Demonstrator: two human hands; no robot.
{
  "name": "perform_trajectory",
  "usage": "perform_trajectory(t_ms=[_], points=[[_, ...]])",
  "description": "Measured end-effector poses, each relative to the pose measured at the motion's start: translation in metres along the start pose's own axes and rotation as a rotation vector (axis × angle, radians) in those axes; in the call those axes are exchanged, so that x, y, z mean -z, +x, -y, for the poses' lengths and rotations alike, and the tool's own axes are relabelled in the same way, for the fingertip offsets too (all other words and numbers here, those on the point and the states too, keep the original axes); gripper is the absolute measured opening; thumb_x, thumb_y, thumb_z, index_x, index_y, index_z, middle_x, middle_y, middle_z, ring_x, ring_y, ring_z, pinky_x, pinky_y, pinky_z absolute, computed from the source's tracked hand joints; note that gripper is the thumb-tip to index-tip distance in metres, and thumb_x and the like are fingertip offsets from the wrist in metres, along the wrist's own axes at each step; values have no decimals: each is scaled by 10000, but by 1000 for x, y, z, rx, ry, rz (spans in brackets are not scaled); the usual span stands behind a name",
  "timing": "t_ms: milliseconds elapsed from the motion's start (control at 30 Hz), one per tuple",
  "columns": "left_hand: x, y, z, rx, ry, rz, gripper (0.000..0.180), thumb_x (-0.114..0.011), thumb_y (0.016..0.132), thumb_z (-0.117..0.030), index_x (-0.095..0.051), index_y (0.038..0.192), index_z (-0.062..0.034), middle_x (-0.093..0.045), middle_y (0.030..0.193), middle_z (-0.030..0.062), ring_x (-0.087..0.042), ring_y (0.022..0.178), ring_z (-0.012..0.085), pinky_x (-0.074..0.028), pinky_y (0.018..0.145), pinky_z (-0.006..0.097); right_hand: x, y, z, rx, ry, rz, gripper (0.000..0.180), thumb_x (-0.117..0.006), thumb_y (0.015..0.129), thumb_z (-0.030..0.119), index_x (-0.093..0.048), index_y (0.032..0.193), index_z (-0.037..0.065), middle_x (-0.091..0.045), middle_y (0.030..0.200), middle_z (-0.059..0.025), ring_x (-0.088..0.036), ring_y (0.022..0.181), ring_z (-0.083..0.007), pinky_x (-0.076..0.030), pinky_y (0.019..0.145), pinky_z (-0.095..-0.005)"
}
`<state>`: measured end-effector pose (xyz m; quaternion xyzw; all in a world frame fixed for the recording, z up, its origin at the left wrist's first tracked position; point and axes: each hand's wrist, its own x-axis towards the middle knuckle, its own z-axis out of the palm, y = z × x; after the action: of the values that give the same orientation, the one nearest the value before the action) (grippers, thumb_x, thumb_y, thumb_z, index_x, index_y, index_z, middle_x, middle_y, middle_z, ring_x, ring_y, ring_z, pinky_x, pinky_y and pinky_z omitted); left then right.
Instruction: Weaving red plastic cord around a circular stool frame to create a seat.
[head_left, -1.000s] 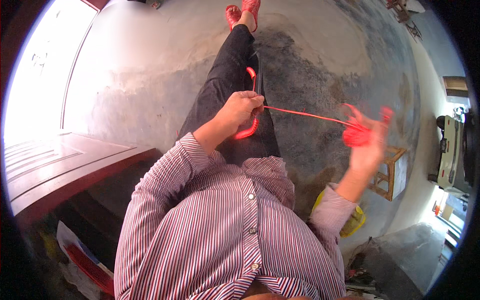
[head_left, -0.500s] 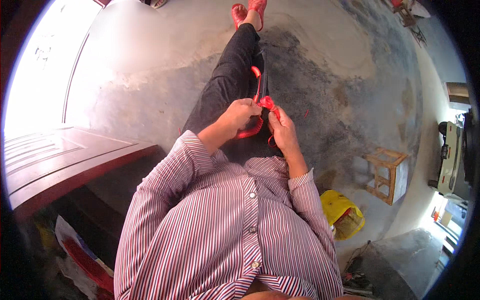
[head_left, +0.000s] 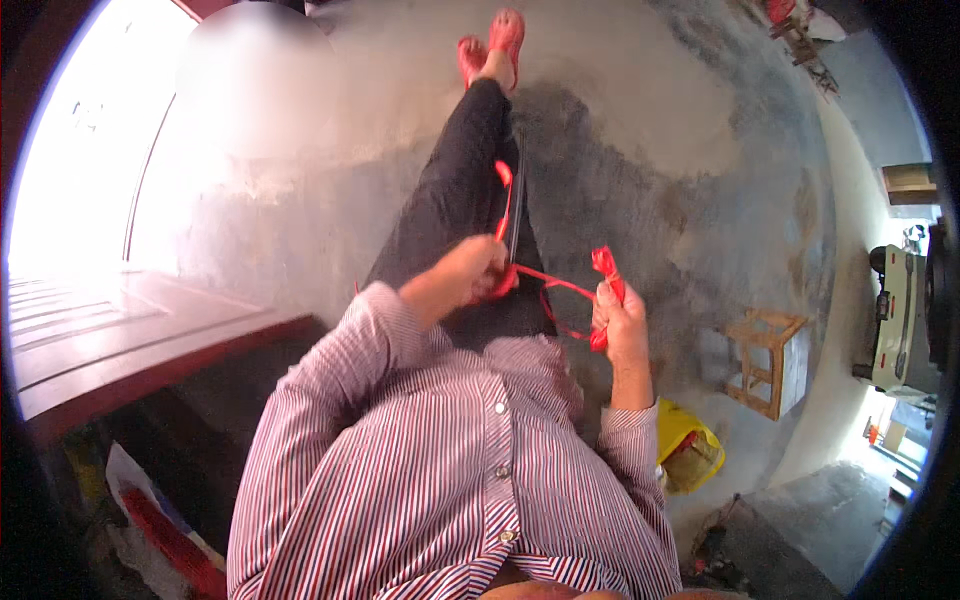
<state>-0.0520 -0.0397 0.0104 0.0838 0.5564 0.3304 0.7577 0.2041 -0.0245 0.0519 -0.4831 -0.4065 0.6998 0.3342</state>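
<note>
Red cord (head_left: 548, 287): left hand (head_left: 470, 272) grip closed on one end over lap, right hand (head_left: 618, 318) fisted around bunched remainder.

A mottled grey concrete floor (head_left: 300, 170) fills most of the view. A small open wooden crate (head_left: 768, 360) stands at the right, with a yellow plastic container (head_left: 688, 445) lying near it, lower down. A dark red wooden bench (head_left: 140, 340) runs along the left, and under it lies crumpled white and red plastic (head_left: 150, 510). A grey machine (head_left: 900, 320) stands at the far right edge.
</note>
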Motion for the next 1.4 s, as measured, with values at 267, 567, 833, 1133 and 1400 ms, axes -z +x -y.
perform_trajectory(t_ms=[267, 567, 833, 1133, 1400], points=[[-22, -14, 21, -1066, 938, -72, 189, -599, 838, -115, -614, 1009, -34, -634, 883, 104, -609, 854, 258, -491, 778, 345, -4, 7, -25, -139, 419, 139, 247, -507, 930, 288, -582, 918, 53, -542, 639, -33, -495, 486, -136, -404, 448, -270], [-42, -57, -30, -472, -303, 511, 191, -510, 957, -209, -572, 1039, -48, -636, 952, 69, -625, 825, 195, -502, 784, 327, -60, 22, -21, -90, 554, 585, 337, -592, 900, 304, -577, 1076, 17, -618, 767, -47, -591, 599, -155, -470, 497, -253], [34, -5, -42, -1127, 1645, -79, 216, -606, 733, -70, -661, 936, -22, -598, 884, 102, -588, 870, 253, -501, 783, 345, -33, 83, -25, -81, -160, 169, 255, -638, 833, 216, -657, 974, 5, -526, 688, -28, -447, 519, -112, -381, 495, -267], [3, 4, 14, -1055, 1506, -387, 198, -628, 603, -92, -619, 780, -2, -568, 900, 190, -551, 900, 353, -469, 806, 409, -46, 76, -78, 590, -936, 236, 253, -651, 772, 109, -635, 1002, 5, -600, 1092, -170, -541, 1048, -339, -414, 938, -418], [9, 14, 0, -1265, 1177, -454, 310, -611, 599, -29, -582, 907, -11, -550, 980, 175, -486, 1036, 363, -391, 920, 429, -45, 56, -12, 500, -451, 23, 118, -646, 788, 109, -590, 849, 26, -598, 1106, -138, -556, 1021, -277, -406, 928, -358]])
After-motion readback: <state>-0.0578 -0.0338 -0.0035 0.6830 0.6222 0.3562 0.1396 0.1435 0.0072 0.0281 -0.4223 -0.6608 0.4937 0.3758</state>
